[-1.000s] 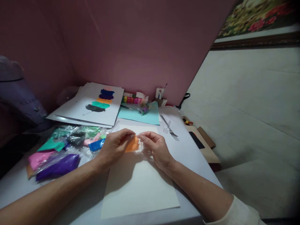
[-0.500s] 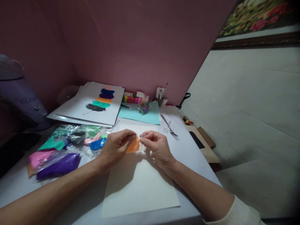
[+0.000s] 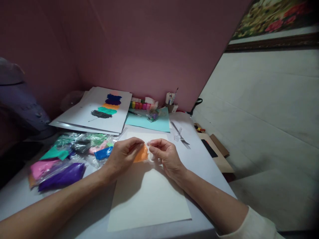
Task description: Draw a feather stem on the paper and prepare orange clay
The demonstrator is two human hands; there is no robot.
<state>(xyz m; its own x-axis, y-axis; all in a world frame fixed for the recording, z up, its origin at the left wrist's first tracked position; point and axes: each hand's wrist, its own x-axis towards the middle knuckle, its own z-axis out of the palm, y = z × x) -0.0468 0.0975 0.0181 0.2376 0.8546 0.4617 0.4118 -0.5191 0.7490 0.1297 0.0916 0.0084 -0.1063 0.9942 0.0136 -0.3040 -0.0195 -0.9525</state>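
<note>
Both my hands meet over a blank cream sheet of paper (image 3: 147, 199) lying on the table. My left hand (image 3: 122, 157) is closed on a small clear packet of orange clay (image 3: 141, 154), pinching its left side. Facing it, my right hand (image 3: 166, 156) pinches the packet's right end between thumb and fingertips. The packet hangs just above the paper's upper half.
Several bags of coloured clay (image 3: 62, 159) lie to the left. Behind are white sheets with colour swatches (image 3: 104, 111), a teal sheet (image 3: 149, 122), paint pots (image 3: 142, 105) and a brush cup (image 3: 170, 101). Two forks (image 3: 180, 136) lie to the right; the table edge (image 3: 211, 166) drops off beyond.
Hardly anything has changed: my right fingertips have shifted slightly left along the packet's end, and both hands keep their hold in the same place.
</note>
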